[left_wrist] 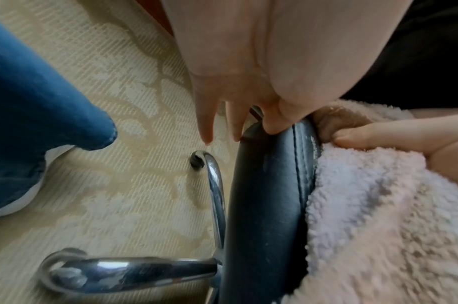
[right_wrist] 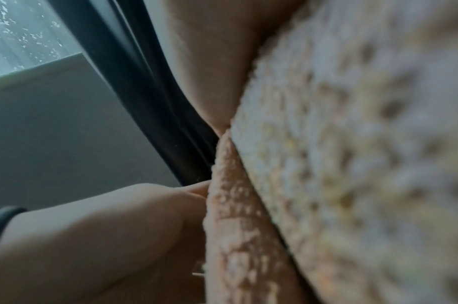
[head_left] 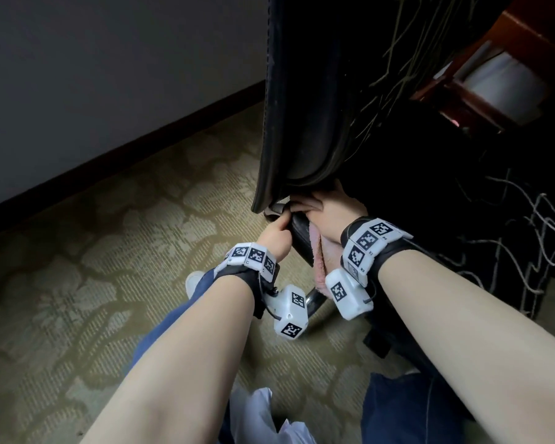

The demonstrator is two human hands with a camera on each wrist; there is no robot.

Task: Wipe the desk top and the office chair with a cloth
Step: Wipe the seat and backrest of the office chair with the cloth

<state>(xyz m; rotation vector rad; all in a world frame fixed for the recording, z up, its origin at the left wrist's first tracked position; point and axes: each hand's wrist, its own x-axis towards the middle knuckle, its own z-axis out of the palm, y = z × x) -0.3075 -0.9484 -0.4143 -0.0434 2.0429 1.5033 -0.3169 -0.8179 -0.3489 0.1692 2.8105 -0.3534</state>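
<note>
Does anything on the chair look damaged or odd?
Yes. The chair looks worn: pale scuffs run along the stitched seam of the black armrest beside the pink cloth. Nothing is spilled.

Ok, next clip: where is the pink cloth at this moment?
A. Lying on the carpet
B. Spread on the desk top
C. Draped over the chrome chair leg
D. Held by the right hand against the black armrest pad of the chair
D: the right hand presses the pink cloth against the black armrest pad, while the left hand grips the pad's other side.
</note>
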